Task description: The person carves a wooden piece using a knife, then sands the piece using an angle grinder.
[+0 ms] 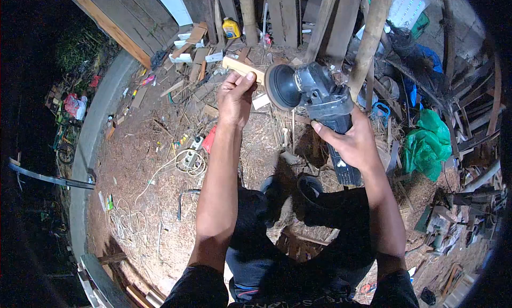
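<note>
My left hand point(236, 98) pinches a small pale wooden piece point(242, 68) between thumb and fingers, up in front of me. The right end of the piece meets or nearly meets the round disc point(281, 87) of a black angle grinder point(320, 89). My right hand point(349, 140) is wrapped round the grinder's dark body, with the thumb lying along its near side. The tool's lower end points down toward my lap. Whether the disc is spinning cannot be made out.
On the ground lie a power strip point(189, 159) with a looped pale cable point(128, 223), wood scraps and shavings. A yellow container point(231, 28) stands near the upright boards. At the right are a green plastic bag point(428, 143) and a slanting bamboo pole point(370, 39).
</note>
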A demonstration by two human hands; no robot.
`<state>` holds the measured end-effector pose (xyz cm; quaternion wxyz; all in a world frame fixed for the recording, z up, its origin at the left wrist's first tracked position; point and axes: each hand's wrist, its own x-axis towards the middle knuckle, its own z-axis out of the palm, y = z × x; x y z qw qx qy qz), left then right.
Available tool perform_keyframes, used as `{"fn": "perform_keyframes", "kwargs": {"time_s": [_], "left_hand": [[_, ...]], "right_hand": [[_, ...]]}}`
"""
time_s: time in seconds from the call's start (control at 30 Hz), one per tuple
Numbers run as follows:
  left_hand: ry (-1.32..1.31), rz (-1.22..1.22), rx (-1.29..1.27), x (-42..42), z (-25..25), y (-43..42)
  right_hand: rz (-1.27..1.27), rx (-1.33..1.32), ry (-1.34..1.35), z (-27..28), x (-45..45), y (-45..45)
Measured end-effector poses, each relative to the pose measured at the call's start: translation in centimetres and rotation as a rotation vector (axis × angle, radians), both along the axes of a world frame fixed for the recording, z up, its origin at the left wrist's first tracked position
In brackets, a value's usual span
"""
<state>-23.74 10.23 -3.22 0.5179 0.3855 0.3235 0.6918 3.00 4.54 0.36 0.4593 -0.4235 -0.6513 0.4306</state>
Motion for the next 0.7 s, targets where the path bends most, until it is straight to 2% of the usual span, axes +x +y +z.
{"fn": "perform_keyframes", "kwargs": {"time_s": [0.23, 0.33, 0.43, 0.7], "left_hand": [[-0.089, 0.025, 0.021, 0.0, 0.2, 0.3], [-0.094, 0.032, -0.001, 0.0, 0.1, 0.2], [-0.08, 0.019, -0.008, 0.1, 0.1, 0.2], [-0.136, -0.005, -0.031, 0.0, -0.3, 0.3]], "right_hand": [[0.017, 0.009, -0.058, -0.8, 0.1, 0.0], [0.008, -0.061, 0.062, 0.0, -0.4, -0.4], [-0.026, -0.036, -0.025, 0.1, -0.2, -0.2], [0.016, -0.024, 0.025, 0.4, -0.4, -0.4]]}}
